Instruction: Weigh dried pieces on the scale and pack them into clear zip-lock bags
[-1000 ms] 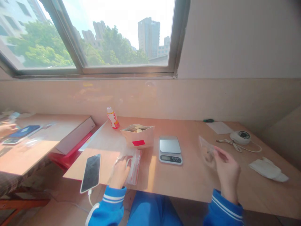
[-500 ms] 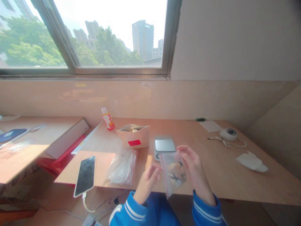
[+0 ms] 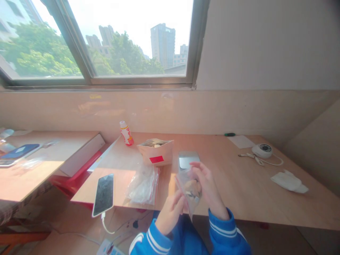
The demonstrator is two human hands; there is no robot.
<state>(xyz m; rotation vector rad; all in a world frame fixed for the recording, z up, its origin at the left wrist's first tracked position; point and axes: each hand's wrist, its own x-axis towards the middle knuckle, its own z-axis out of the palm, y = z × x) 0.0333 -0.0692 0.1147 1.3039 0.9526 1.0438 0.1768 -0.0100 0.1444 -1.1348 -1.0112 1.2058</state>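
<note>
A: Where's that clear zip bag (image 3: 189, 202) right now?

B: Up off the tabletop, between the two hands, with tan lumps (image 3: 193, 187) bunched inside. Its long axis stands nearly upright, tilted a little, with the bottom corner pointing down toward the person's lap.

A: Which hand is closer?

B: The right hand (image 3: 209, 187). It's curved around the far side, fingers closed over the top, so it has hold of the bag. The left hand (image 3: 171, 214) sits just beside it, half open, fingers up against the near edge. I can't tell if they're gripping.

A: What's beyond them?

B: A digital scale (image 3: 188, 159) just past the right fingertips, and a second zip bag (image 3: 143, 186) off to the left of the left hand
</note>
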